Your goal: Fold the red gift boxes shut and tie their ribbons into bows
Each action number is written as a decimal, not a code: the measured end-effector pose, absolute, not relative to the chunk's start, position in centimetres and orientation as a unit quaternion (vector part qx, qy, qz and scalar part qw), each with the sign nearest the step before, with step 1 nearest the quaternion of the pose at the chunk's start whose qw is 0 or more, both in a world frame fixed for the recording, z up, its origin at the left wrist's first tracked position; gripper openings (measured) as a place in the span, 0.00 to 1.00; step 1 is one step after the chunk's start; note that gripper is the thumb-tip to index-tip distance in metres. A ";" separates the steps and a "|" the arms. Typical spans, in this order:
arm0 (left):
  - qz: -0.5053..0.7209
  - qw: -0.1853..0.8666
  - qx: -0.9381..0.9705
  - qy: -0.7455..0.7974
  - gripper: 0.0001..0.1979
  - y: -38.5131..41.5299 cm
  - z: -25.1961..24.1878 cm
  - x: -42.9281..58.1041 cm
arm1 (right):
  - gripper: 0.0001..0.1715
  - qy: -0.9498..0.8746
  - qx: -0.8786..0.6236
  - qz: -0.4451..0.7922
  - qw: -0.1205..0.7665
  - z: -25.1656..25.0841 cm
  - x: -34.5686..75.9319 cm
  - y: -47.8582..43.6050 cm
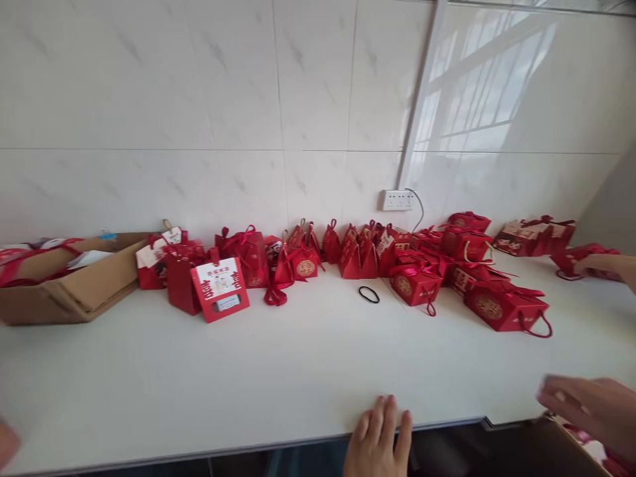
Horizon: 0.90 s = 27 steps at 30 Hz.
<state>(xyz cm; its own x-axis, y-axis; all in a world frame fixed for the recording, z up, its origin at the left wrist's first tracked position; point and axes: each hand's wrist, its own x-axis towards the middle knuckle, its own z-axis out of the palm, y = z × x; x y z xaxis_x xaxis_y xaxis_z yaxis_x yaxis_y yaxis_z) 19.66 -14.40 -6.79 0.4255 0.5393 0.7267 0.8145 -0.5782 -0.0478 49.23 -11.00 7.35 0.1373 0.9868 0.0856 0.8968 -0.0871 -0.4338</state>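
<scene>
A red gift box [504,310] with a rope handle sits on the white table [298,371], beyond the blurred right hand [591,411] and well apart from the left hand [376,440], whose fingers rest slightly parted on the table's front edge. The right hand is over an open carton [576,444] with red things inside — whether its fingers are apart or together, I cannot tell. More gift boxes [350,257] line the tiled wall [199,99], a black loop [369,295] lying before them — with a cardboard tray [104,281] at far left and another person's hand [606,266] at far right
</scene>
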 end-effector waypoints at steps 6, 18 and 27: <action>-0.500 -0.089 -0.700 -0.502 0.06 -8.1 2.9 10.2 | 0.18 -0.789 -0.574 0.216 0.039 7.5 39.4 -4.9; -0.600 -0.034 -0.362 -0.713 0.21 -1.4 1.7 -8.8 | 0.20 -0.766 -0.472 0.348 0.262 2.2 21.6 3.5; -0.620 -0.052 -0.309 -0.720 0.26 0.9 2.2 -11.3 | 0.20 -0.763 -0.454 0.360 0.286 0.0 21.0 3.4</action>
